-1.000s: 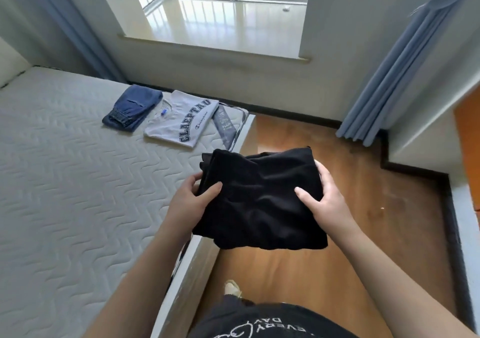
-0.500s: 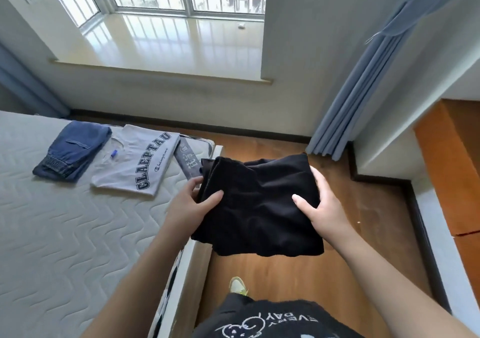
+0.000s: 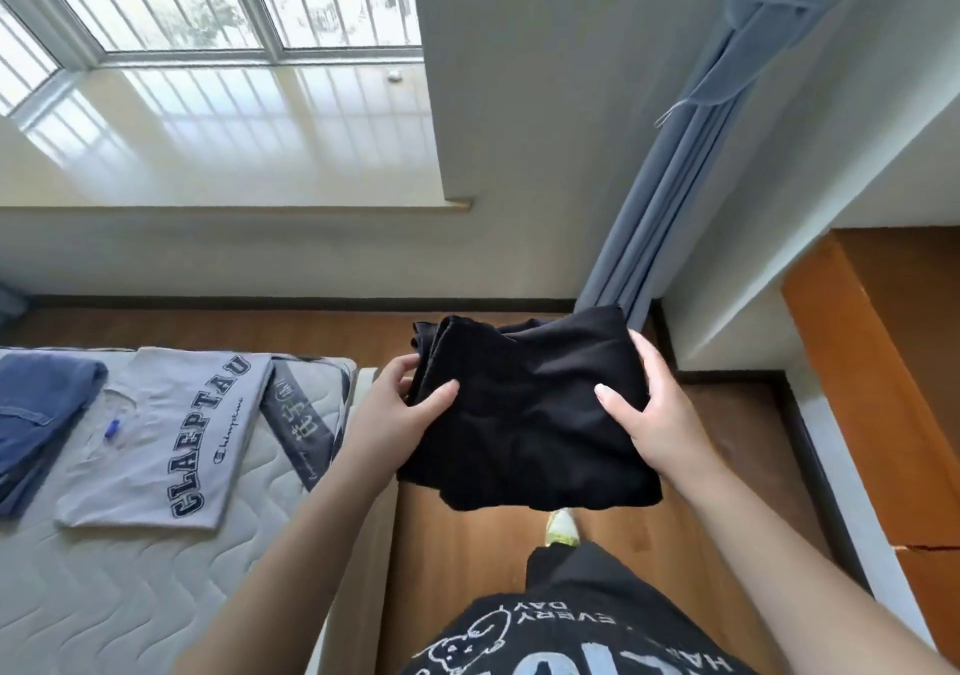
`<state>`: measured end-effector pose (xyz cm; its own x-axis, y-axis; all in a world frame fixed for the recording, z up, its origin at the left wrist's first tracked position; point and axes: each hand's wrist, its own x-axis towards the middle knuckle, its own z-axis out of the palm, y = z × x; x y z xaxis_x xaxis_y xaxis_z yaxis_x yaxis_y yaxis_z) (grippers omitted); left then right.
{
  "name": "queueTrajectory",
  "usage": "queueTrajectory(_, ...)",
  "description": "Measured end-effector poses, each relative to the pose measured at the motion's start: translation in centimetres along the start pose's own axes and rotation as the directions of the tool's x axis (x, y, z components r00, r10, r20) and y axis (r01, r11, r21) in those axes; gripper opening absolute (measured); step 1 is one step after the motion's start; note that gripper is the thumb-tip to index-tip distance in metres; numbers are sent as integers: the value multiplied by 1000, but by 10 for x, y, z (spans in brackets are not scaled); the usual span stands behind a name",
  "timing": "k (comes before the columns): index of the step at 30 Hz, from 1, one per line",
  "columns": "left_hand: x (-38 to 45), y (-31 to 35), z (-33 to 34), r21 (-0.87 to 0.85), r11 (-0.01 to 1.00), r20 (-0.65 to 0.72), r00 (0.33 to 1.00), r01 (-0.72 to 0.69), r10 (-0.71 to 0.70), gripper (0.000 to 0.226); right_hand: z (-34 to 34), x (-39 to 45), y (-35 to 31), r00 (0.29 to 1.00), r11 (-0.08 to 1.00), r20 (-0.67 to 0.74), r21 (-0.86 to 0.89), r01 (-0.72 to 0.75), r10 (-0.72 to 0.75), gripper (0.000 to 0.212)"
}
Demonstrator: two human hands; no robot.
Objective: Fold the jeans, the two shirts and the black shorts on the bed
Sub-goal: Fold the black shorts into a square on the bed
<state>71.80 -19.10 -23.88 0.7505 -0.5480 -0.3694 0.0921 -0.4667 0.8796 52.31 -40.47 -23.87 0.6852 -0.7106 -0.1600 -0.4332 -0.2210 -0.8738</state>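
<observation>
Holding the folded black shorts [image 3: 530,414] up in the air between both hands, off the bed [image 3: 156,560] and over the wooden floor [image 3: 457,570]. Left hand [image 3: 400,414] gripping the left edge of the bundle, thumb curled over the top face, fingers tucked behind the stacked fold. Right hand [image 3: 654,414] clamping the right edge the same way, thumb pressing on top, fingers wrapped round the far side. Both closed on the cloth, neither slack. Lower hem of the bundle drooping a little below the grip, upper edge bunching in loose ridges between the hands.

Lying to the left of the grip, on the mattress: a grey shirt [image 3: 171,440] folded flat with dark block lettering facing up, nearest to the left hand but apart from it. Beyond that, further left still, folded jeans [image 3: 36,414] touching or just beside the shirt's edge, partly cut off by the frame. A dark label strip [image 3: 301,420] running along the mattress corner between the shirt and the left wrist.

Hanging beyond the grip, above the right hand: blue curtains [image 3: 670,207] against the wall. Further off and to the left, a glossy window sill [image 3: 234,134]. Showing below the grip, a pale shoe [image 3: 561,526] on the floor, just under the drooping hem.
</observation>
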Motion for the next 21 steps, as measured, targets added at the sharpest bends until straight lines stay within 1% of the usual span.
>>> queueTrajectory(2,29,14,10,-28,999,-17,1000,20,-20,78,-8,37,0,1000,1000,15,8,14,-14,68)
queueTrajectory(5,55,36,16,-41,998,-76,996,36,-39,77,-18,86,-7,998,1000,63,-4,27,-27,69)
queueTrajectory(7,69,47,14,-49,998,-134,990,39,-45,71,-21,120,-15,994,999,102,-27,46,-43,69)
queueTrajectory(9,81,54,8,-84,995,-184,981,55,-69,61,-17,152,-25,985,997,158,-35,68,-61,68)
queueTrajectory(11,95,55,-2,-134,989,-219,971,67,-96,51,-5,182,-35,974,996,213,-17,86,-81,68)
queueTrajectory(12,103,54,-9,-150,986,-233,967,72,-107,50,3,196,-40,968,996,234,-6,93,-89,67)
queueTrajectory(17,154,46,-52,-207,973,-327,929,106,-171,65,57,268,-70,932,991,337,22,135,-135,65)
queueTrajectory(21,197,39,-92,-259,959,-376,902,117,-212,57,104,321,-103,905,985,393,12,171,-162,64)
